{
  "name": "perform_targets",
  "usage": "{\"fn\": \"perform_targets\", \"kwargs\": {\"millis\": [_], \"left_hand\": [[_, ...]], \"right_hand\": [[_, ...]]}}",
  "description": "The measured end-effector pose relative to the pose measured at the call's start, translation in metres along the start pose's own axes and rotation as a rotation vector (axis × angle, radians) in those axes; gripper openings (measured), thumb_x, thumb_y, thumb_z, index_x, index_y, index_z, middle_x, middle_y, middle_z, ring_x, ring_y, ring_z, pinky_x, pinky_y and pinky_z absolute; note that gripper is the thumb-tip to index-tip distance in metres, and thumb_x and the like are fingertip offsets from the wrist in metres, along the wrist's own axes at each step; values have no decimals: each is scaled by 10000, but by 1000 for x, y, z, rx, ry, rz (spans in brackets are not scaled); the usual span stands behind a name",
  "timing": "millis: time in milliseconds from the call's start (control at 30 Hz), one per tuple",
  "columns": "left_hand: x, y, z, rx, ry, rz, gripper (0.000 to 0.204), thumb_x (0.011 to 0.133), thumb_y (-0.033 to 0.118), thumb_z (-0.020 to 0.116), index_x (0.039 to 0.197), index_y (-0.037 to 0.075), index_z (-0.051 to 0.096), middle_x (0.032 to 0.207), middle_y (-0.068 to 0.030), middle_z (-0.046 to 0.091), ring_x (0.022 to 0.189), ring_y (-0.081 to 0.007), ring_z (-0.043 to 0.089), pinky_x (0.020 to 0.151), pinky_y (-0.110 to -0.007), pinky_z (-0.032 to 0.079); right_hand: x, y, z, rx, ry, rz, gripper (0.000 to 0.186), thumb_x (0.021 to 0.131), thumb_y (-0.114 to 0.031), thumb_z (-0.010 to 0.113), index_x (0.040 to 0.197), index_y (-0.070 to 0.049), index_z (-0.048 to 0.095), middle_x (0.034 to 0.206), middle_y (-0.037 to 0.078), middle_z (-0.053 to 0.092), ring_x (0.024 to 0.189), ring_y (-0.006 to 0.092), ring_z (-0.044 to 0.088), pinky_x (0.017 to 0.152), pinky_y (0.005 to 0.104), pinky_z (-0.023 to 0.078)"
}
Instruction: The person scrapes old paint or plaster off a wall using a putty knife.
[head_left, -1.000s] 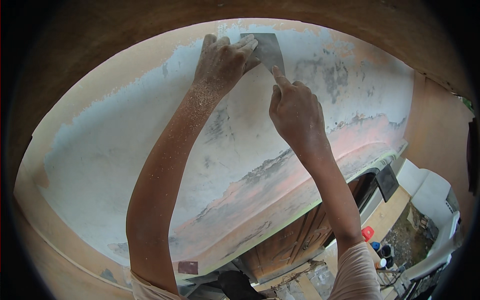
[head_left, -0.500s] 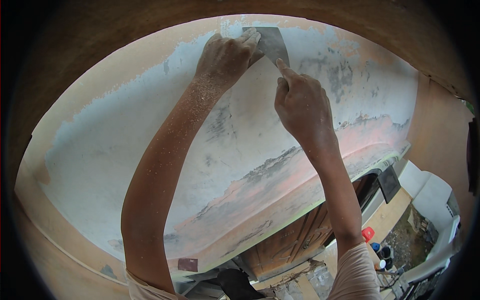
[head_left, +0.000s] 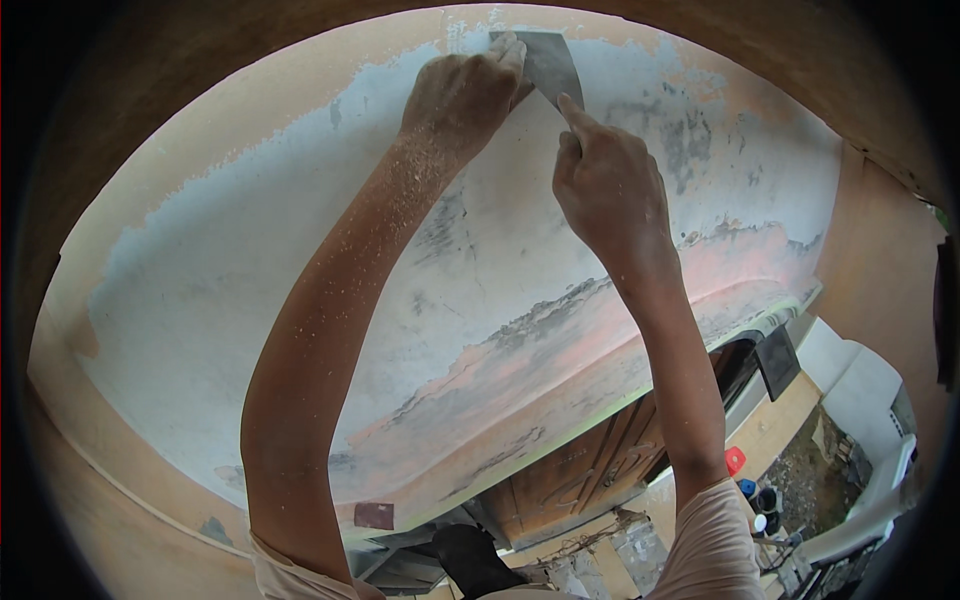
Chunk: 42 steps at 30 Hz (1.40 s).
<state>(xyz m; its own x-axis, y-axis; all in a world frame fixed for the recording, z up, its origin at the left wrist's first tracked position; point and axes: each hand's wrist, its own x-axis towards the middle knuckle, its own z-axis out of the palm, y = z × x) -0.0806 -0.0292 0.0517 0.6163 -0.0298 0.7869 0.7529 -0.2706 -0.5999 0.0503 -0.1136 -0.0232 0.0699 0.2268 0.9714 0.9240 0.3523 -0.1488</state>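
Both my arms reach up to a ceiling slab (head_left: 250,270) coated in pale, patchy filler. A flat grey metal scraper blade (head_left: 553,62) lies against the surface near the top of the view. My left hand (head_left: 462,95) presses on the blade's left edge with its fingers closed over it. My right hand (head_left: 610,185) grips the blade's lower end, with the forefinger stretched along it. Dust speckles my left forearm.
Bare pink and grey patches (head_left: 560,350) run along the slab's lower edge. Below it stands a brown wooden door (head_left: 590,470). A small red container (head_left: 735,460) and dark tins (head_left: 765,498) sit on the ground at lower right, beside a white wall (head_left: 860,390).
Both hands and the scraper have slid a little upward along the slab, and the blade has tilted slightly.
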Motion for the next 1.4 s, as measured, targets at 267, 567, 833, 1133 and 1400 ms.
{"fn": "perform_targets", "kwargs": {"millis": [267,567,833,1133,1400], "left_hand": [[-5,11,1,-123,50,-114,359,871,253,630,1162,45,607,1050,-136,673,862,-282,685,765,-387,570],[-5,18,6,-189,109,-116,330,862,245,642,1119,37,622,1032,-150,672,878,-299,678,767,-396,567],[1,20,-3,-212,13,-120,288,864,283,642,887,-4,627,810,-155,686,735,-301,693,620,-365,583],[12,21,-6,-194,-6,-162,268,876,262,627,963,10,647,879,-158,689,751,-300,689,654,-377,576],[13,17,-5,-162,-74,-196,276,883,243,612,1060,33,639,932,-160,686,809,-315,681,712,-408,567]], "right_hand": [[-6,2,2,-49,-54,24,316,864,-95,491,1121,13,639,705,226,627,642,358,660,633,424,549],[-6,11,-4,13,-25,-9,320,860,-94,483,1116,15,640,706,247,629,642,368,658,637,431,549],[-3,11,-12,-37,-42,6,335,843,-81,485,1122,22,638,696,236,635,668,346,667,654,420,550],[5,14,-9,10,36,-33,312,821,-65,493,1070,25,660,718,240,643,647,353,656,646,417,545],[9,11,-9,-34,57,-49,325,810,-47,476,1069,27,659,714,251,641,670,359,665,666,418,552]]}}
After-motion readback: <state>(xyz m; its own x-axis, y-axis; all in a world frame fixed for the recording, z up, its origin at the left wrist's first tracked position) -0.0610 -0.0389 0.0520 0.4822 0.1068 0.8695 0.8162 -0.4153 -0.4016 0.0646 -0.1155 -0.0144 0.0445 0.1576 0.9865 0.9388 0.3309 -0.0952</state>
